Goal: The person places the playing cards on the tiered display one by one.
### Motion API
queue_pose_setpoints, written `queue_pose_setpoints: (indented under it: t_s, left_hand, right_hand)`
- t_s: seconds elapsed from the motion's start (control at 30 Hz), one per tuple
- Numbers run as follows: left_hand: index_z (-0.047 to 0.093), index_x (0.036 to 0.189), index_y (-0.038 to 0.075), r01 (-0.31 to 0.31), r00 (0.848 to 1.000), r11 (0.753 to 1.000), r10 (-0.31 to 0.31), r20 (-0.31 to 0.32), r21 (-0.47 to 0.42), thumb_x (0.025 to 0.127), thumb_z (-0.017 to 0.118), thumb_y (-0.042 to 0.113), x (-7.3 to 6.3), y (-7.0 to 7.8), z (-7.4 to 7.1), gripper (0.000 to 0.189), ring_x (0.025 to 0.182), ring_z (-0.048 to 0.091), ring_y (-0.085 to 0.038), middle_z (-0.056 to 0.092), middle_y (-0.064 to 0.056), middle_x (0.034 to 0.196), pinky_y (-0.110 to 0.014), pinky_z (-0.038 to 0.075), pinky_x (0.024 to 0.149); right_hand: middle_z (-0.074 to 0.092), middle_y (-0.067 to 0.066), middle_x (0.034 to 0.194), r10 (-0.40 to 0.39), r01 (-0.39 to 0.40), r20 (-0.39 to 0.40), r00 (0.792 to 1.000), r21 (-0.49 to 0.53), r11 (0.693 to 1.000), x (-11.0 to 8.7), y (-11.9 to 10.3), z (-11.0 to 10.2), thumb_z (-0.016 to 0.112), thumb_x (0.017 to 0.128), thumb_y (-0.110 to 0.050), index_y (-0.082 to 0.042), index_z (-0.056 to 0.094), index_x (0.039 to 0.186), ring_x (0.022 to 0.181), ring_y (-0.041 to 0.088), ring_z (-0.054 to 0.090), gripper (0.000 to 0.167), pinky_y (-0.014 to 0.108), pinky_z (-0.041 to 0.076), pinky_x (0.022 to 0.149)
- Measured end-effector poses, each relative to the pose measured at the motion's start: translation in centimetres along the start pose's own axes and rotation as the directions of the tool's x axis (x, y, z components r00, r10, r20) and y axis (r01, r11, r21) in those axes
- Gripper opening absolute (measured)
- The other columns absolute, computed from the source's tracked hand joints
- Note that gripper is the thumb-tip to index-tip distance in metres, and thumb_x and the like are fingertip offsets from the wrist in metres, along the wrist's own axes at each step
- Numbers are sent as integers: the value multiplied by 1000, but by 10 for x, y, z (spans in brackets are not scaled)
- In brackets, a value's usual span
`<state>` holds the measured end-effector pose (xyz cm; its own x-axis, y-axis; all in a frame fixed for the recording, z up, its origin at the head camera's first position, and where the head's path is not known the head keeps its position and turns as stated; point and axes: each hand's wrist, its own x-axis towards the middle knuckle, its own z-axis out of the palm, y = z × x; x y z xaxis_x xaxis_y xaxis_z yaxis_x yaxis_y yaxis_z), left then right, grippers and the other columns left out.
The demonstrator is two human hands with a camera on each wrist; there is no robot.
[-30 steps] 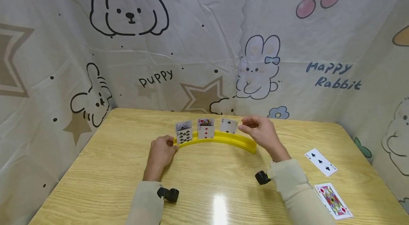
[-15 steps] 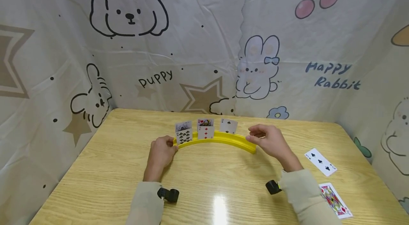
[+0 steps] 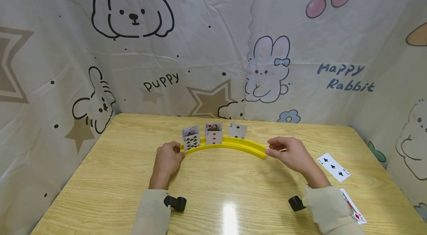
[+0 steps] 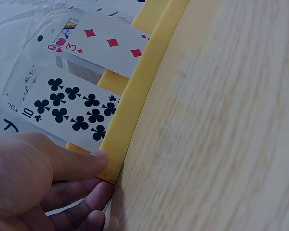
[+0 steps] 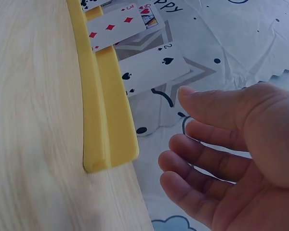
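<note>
A curved yellow card holder (image 3: 247, 146) stands on the table. My left hand (image 3: 168, 159) grips its left end, with the thumb on the front rail and fingers at the end. Beside that thumb a ten of clubs (image 4: 67, 108) stands before a joker (image 4: 19, 94). Mid-holder, a three of diamonds (image 4: 106, 43) partly covers a queen of hearts (image 5: 151, 19). To the right of these a two of spades (image 5: 151, 70) stands alone. My right hand (image 3: 293, 155) hovers by the holder's right end, fingers loosely bent, holding nothing.
A three of clubs (image 3: 333, 167) lies face up on the wooden table (image 3: 100, 175) to the right. Nearer, a diamond face card (image 3: 357, 212) lies partly hidden by my right sleeve. A printed curtain (image 3: 207, 57) hangs behind the table.
My right hand has moved right and nearer, from beside the two of spades to the holder's right end. Its sleeve covers more of the face card. The left hand stays on the holder.
</note>
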<state>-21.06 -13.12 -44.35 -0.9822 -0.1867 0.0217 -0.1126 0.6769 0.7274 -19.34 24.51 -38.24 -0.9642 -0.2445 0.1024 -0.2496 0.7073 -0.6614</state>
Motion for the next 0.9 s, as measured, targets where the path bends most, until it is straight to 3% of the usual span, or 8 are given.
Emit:
queue_pose_setpoints:
  t_s: [0.47, 0.9]
  left_hand:
    - [70, 116, -3, 16, 1000, 1000, -16, 15, 0, 88, 77, 7, 1, 1, -1, 31, 94, 65, -27, 71, -14, 101, -43, 52, 82]
    - [70, 117, -2, 33, 999, 999, -33, 26, 3, 88, 77, 9, 2, 2, -1, 31, 96, 65, -27, 71, -13, 102, -43, 52, 83]
  right_hand:
    - [70, 5, 102, 36, -34, 27, 999, -70, 997, -32, 16, -22, 75, 91, -24, 2, 70, 116, 91, 23, 66, 36, 40, 53, 77]
    - [68, -4, 89, 82, -77, 31, 996, -137, 988, -58, 43, -32, 77, 90, -22, 6, 69, 114, 81, 16, 63, 38, 30, 50, 67]
